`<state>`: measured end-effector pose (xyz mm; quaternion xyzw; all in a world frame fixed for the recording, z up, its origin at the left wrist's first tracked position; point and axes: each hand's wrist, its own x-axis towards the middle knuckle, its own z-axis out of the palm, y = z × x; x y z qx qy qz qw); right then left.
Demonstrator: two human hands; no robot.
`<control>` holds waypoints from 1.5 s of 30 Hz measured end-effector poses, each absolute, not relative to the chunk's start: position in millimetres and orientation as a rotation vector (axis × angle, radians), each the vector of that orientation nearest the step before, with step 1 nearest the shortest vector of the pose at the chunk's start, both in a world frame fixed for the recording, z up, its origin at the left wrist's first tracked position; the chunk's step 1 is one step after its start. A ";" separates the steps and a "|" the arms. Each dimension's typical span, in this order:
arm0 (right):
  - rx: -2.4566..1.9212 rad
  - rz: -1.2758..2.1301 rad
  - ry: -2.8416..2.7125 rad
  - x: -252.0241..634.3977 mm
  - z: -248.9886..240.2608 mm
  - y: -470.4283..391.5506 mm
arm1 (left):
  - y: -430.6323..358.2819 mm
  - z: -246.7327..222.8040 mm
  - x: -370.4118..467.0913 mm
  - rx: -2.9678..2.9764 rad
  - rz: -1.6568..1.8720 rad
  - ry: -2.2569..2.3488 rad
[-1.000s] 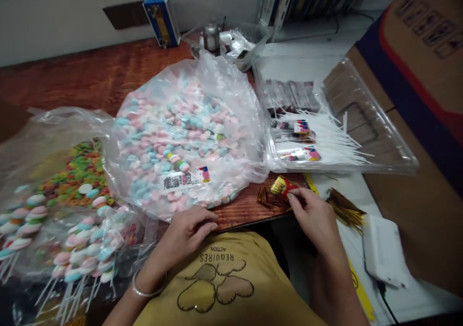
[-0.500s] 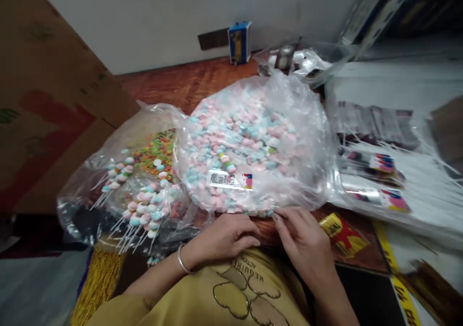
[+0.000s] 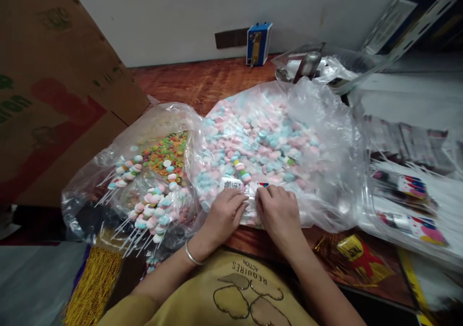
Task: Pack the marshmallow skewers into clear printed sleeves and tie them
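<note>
A small clear plastic wrapper with printed ends (image 3: 235,185) lies across the front of a large clear bag of pink and blue marshmallows (image 3: 249,123). My left hand (image 3: 224,214) is closed on the wrapper's left part, thumb and fingers pressed together. On its right part, my right hand (image 3: 278,214) is closed too, fingers bent down and partly hiding the print. Just beyond the wrapper rests a short row of marshmallows and coloured rings (image 3: 241,170). Left of the bag, several marshmallow sticks (image 3: 154,210) lie on another bag, which holds coloured ring-shaped pieces (image 3: 168,150).
A cardboard box (image 3: 54,99) stands at the left. Behind are a blue device (image 3: 258,45) and a clear tray of odds and ends (image 3: 325,68). White sticks and printed wrappers (image 3: 412,186) lie at right, near a yellow packet (image 3: 361,258) on the brown table (image 3: 181,86).
Both hands have moved forward from the table's front edge onto the printed wrapper and closed on it. The view has shifted, so the things appear farther right.
</note>
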<state>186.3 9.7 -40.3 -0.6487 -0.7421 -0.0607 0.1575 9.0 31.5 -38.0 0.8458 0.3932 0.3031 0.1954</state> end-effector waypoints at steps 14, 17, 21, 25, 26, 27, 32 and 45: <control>-1.781 -0.323 -2.078 193.6 -47.2 27.2 | 45.8 -60.0 2.2 2.536 0.750 1.039; -1.751 -0.296 -2.068 188.8 -53.7 23.8 | 45.8 -61.1 1.2 2.513 0.752 1.036; -1.622 -0.223 -1.963 194.2 -58.3 15.1 | 47.4 -59.6 3.7 2.251 0.940 1.051; -1.490 -0.169 -1.932 199.3 -55.6 -0.3 | 44.7 -46.9 9.1 1.637 1.136 1.164; -1.464 -0.169 -1.937 200.6 -54.6 -4.2 | 43.3 -41.6 8.0 1.503 1.156 1.173; -1.441 -0.176 -1.945 202.3 -53.9 -7.6 | 42.2 -35.8 4.7 1.428 1.171 1.177; -1.396 -0.219 -1.965 214.3 -56.5 -14.1 | 55.2 -5.3 -58.9 1.896 1.325 1.515; -1.288 -0.142 -1.998 189.0 -57.8 -9.3 | 158.4 -23.5 -185.2 2.097 0.610 1.997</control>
